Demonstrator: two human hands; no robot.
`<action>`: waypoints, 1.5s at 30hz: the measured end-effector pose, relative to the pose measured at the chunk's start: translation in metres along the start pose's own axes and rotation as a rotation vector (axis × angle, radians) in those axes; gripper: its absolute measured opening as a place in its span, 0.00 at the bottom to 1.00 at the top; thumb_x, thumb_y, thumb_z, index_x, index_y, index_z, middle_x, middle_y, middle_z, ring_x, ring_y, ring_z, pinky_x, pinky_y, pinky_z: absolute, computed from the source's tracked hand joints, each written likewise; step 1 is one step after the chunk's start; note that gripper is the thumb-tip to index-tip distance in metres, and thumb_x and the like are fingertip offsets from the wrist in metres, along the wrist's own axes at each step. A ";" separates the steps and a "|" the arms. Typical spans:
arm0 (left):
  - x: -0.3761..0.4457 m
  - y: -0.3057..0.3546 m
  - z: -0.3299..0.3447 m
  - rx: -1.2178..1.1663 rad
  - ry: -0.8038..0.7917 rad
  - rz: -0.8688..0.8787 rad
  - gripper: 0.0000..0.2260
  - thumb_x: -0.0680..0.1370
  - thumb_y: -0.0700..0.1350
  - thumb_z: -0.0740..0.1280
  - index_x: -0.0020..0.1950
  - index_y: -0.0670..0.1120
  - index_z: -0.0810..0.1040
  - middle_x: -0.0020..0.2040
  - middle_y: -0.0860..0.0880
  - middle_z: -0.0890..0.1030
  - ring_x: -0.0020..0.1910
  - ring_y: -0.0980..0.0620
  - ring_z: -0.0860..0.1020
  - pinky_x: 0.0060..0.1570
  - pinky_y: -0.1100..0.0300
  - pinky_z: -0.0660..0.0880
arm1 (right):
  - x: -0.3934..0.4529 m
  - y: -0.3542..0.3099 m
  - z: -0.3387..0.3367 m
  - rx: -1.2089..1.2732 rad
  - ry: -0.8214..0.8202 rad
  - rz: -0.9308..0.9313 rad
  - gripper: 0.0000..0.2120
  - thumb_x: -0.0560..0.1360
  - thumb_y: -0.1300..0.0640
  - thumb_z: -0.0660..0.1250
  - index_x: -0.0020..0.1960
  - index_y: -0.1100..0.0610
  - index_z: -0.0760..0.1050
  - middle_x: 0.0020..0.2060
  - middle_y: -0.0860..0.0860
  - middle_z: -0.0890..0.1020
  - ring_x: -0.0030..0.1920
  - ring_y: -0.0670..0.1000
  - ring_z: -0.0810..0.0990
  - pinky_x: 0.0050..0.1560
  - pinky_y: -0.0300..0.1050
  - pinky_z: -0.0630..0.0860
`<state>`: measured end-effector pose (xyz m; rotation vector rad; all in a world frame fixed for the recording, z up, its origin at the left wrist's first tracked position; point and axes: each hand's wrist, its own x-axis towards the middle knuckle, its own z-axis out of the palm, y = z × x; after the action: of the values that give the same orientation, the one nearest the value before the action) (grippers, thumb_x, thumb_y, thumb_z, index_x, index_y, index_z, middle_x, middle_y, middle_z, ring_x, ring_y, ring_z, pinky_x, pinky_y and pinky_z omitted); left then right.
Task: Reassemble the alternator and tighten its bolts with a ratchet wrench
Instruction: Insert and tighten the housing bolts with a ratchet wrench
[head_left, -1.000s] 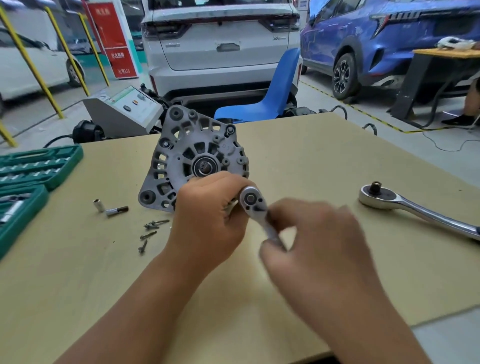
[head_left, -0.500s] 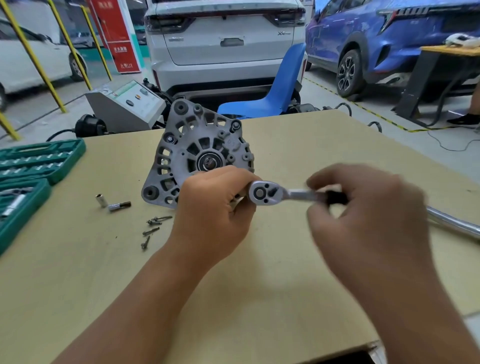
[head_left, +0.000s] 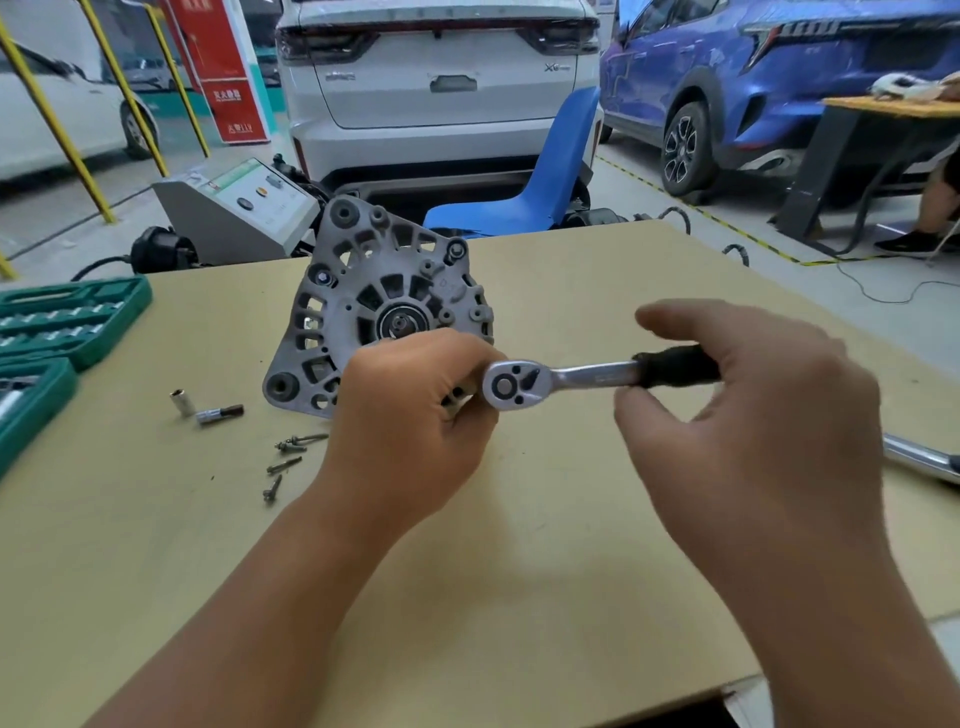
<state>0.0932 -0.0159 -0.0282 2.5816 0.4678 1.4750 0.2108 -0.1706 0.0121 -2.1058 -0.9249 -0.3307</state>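
Observation:
The grey alternator (head_left: 363, 296) stands on edge on the tan table (head_left: 545, 597), its finned end cover facing me. My left hand (head_left: 410, 421) grips its lower right edge, fingers curled by the ratchet head. A small ratchet wrench (head_left: 571, 376) with a black handle lies level, its head at the alternator's lower right corner. My right hand (head_left: 753, 415) holds the black handle between thumb and curled fingers. What the wrench head sits on is hidden by my left hand.
Several loose bolts (head_left: 288, 457) and two small sockets (head_left: 208, 410) lie left of my left hand. A green socket case (head_left: 52, 332) sits at the table's left edge. A larger chrome ratchet (head_left: 924, 460) lies far right. A blue chair (head_left: 545, 182) and parked cars stand behind.
My right hand swung the wrench handle counter-clockwise, from pointing down toward me to level on the right. My left hand stayed on the alternator.

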 end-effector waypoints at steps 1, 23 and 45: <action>0.001 0.001 0.001 0.001 0.016 -0.007 0.06 0.72 0.32 0.79 0.40 0.40 0.85 0.32 0.51 0.80 0.30 0.56 0.72 0.31 0.64 0.69 | 0.000 -0.002 0.000 -0.027 -0.021 -0.021 0.17 0.67 0.55 0.71 0.56 0.46 0.83 0.42 0.46 0.85 0.46 0.55 0.78 0.66 0.67 0.71; -0.001 -0.001 -0.002 -0.041 -0.026 0.016 0.05 0.71 0.31 0.74 0.41 0.40 0.85 0.35 0.48 0.83 0.32 0.51 0.79 0.31 0.56 0.75 | -0.024 -0.014 0.014 0.094 -0.298 -0.065 0.10 0.63 0.54 0.67 0.43 0.46 0.81 0.35 0.45 0.83 0.37 0.56 0.81 0.47 0.56 0.80; 0.000 -0.001 0.001 -0.049 0.011 0.018 0.02 0.74 0.36 0.74 0.42 0.41 0.86 0.35 0.49 0.83 0.31 0.49 0.79 0.30 0.51 0.74 | -0.035 -0.028 0.014 0.069 -0.458 -0.065 0.11 0.64 0.44 0.67 0.42 0.48 0.74 0.31 0.45 0.80 0.32 0.44 0.76 0.44 0.50 0.81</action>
<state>0.0943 -0.0146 -0.0289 2.5478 0.4052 1.4882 0.1655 -0.1661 0.0011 -2.1284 -1.2481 0.1612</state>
